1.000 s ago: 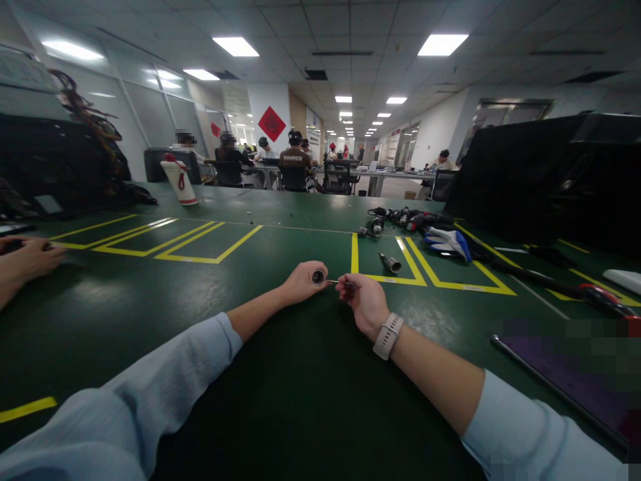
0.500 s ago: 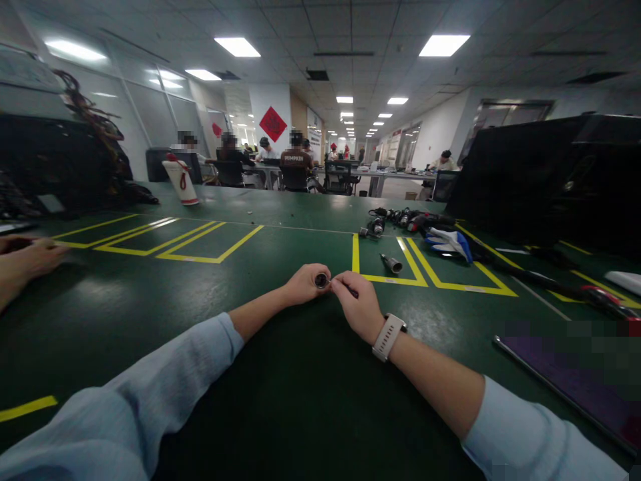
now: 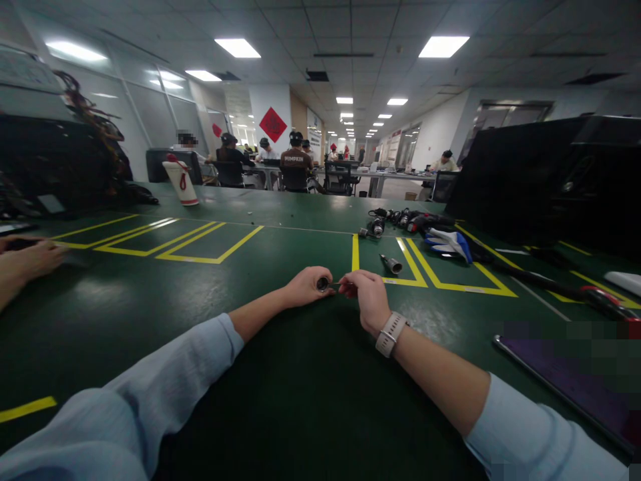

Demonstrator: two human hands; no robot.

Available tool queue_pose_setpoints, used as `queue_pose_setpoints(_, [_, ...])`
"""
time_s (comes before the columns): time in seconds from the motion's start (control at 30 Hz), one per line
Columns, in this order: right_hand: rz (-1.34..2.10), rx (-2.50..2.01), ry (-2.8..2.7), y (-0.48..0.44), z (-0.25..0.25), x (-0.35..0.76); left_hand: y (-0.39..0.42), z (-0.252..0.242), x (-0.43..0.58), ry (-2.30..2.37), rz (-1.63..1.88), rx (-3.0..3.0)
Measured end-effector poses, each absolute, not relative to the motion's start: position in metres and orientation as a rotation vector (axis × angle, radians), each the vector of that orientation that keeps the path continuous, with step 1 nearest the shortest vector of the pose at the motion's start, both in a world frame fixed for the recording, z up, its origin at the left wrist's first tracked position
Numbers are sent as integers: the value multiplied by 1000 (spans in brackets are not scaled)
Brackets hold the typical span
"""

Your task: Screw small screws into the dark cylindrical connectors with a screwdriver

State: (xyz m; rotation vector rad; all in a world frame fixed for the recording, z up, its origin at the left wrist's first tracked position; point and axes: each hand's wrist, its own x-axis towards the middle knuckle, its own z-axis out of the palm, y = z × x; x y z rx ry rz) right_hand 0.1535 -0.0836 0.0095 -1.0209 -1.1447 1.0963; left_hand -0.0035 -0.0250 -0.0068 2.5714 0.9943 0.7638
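Note:
My left hand (image 3: 306, 287) is wrapped round a small round metal part (image 3: 322, 284), whose ring-shaped open end faces me. Just right of it, my right hand (image 3: 368, 294) pinches something thin that points toward the metal part; it is too small to name. A narrow gap lies between the two hands. Beyond my right hand, a cone-shaped metal piece (image 3: 392, 264) lies on its side within a yellow tape outline (image 3: 356, 254) on the green table (image 3: 280, 401).
Cables and dark tools (image 3: 400, 219) lie at the back right beside a blue-and-white glove (image 3: 448, 244). A purple flat device (image 3: 565, 387) is at the right. Another person's hand (image 3: 37, 260) is at the left edge. A white cup (image 3: 181, 182) stands farther back.
My right hand has moved slightly right, away from the metal part, opening a gap between my hands and turning at the wrist. My left hand has barely shifted.

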Motion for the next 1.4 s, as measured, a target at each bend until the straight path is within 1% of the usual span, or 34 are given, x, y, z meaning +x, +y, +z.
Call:
queue_pose_setpoints(0.17, [832, -1002, -1469, -90, 12, 155, -25, -7, -3, 985, 790, 2570])
queue_pose_setpoints(0.23, [865, -1008, -1446, -89, 12, 155, -24, -8, -3, 974, 794, 2580])
queue_pose_setpoints(0.37, [1103, -980, -1200, -84, 10, 154, -23, -9, -4, 996, 797, 2597])
queue_pose_setpoints(0.43, [1132, -977, -1134, -84, 9, 154, -23, -9, -4, 1005, 799, 2600])
queue_pose_setpoints(0.63, [985, -936, -1300, -88, 7, 154, -25, -7, -3, 1084, 899, 2583])
queue_pose_setpoints(0.8, [1062, -930, -1208, -86, 4, 154, -26, -5, -3, 1104, 908, 2584])
queue_pose_setpoints(1.03, [961, -968, -1397, -90, 8, 154, -26, -8, -5, 1199, 929, 2606])
queue_pose_setpoints(1.2, [915, -962, -1376, -91, 10, 155, -26, -6, -4, 1161, 908, 2604])
queue_pose_setpoints(1.4, [814, -996, -1487, -89, 8, 155, -28, -6, -4, 1105, 888, 2629])
